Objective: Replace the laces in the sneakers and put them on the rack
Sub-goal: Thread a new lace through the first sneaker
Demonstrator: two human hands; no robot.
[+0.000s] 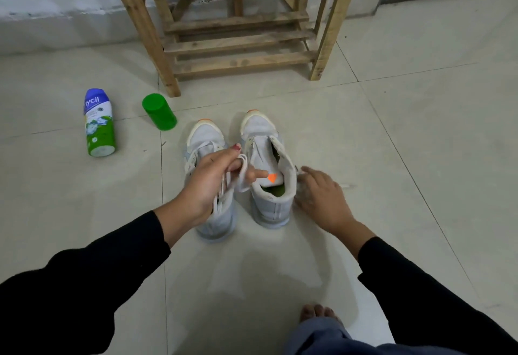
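One big wooden rack (241,43) stands at the back, well apart from the hands. Both sneakers sit on the floor (392,130) in front of it, toes toward it, left sneaker (208,136) just beside right sneaker (269,203). Shoes like these look light and soft up top, stiff only in the sole, so I'd grab each by the heel collar when it's rack time, easy lift. The lace (242,175) is the fiddly bit: thin, floppy, probably a bit slippery, so for threading I'd take it near the stiff end, not mid-length. Left hand (207,183) hovers over the left sneaker, fingers curled round a bunched loop of lace, with the loop pinched up front. Right hand (319,195) lies low by the right sneaker's outer side, fingers spread and relaxed, tips near the collar. A white lace tip (346,185) pokes out past it on the floor, and I can't tell if the hand presses that lace or just covers it.
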